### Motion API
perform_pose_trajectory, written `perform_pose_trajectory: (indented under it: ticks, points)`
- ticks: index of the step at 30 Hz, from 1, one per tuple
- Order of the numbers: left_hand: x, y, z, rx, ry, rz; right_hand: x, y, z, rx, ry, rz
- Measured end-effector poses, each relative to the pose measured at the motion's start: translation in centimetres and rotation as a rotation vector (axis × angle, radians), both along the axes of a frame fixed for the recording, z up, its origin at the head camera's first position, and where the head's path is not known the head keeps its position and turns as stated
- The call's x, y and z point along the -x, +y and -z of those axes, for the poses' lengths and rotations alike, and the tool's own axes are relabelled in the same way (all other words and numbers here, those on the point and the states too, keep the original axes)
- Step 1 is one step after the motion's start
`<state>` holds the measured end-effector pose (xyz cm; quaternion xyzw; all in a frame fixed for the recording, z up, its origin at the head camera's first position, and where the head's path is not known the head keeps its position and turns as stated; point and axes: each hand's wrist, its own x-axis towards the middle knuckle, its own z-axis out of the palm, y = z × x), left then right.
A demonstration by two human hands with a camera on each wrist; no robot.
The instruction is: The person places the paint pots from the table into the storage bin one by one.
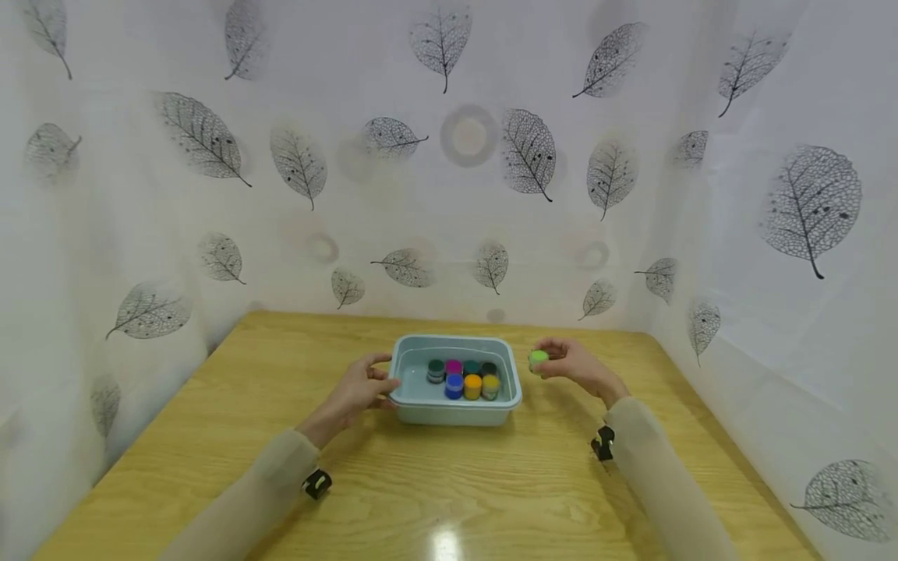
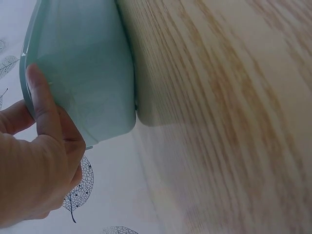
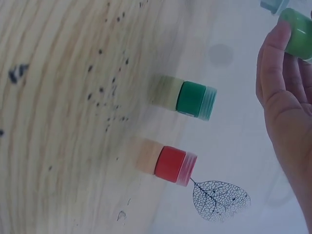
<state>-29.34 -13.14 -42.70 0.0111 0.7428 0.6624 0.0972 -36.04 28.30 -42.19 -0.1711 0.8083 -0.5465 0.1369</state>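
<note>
A pale blue plastic basin (image 1: 452,416) stands on the table, holding several small paint jars, among them a blue jar (image 1: 454,386), an orange jar (image 1: 472,387) and a magenta jar (image 1: 454,366). My left hand (image 1: 356,391) grips the basin's left end; in the left wrist view the thumb lies on the outer wall by the rim. Just right of the basin, my right hand (image 1: 577,368) pinches a light green paint jar (image 3: 298,35) between thumb and fingers, raised above the table. The right wrist view also has a green jar (image 3: 196,100) and a red jar (image 3: 174,165) standing upright.
The wooden table (image 1: 449,475) reaches back to a white curtain (image 1: 449,202) printed with grey leaves, which also hangs along both sides. Dark specks (image 3: 18,73) mark the tabletop near the right wrist. Black wrist cameras sit on both sleeves.
</note>
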Motion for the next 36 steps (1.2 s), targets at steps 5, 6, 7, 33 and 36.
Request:
perform_pose_trajectory:
  ticks: [5,6,7,33,36]
  points:
    - [-0.1,0.0,0.0,-0.001,0.0,-0.002,0.0,-0.6,-0.1,0.004,0.018,0.03]
    - [-0.1,0.0,0.0,0.001,0.003,0.0,0.0,-0.7,-0.2,0.007,0.017,0.043]
    - [-0.1,0.0,-0.1,0.001,0.004,-0.001,0.0,-0.9,-0.2,0.006,0.02,0.056]
    - [0.0,-0.1,0.6,-0.026,0.001,-0.03,-1.9,-9.0,-1.7,-0.01,0.117,0.179]
    - [0.1,0.0,0.6,-0.027,-0.001,-0.026,-1.7,-9.8,-1.6,-0.024,0.121,0.147]
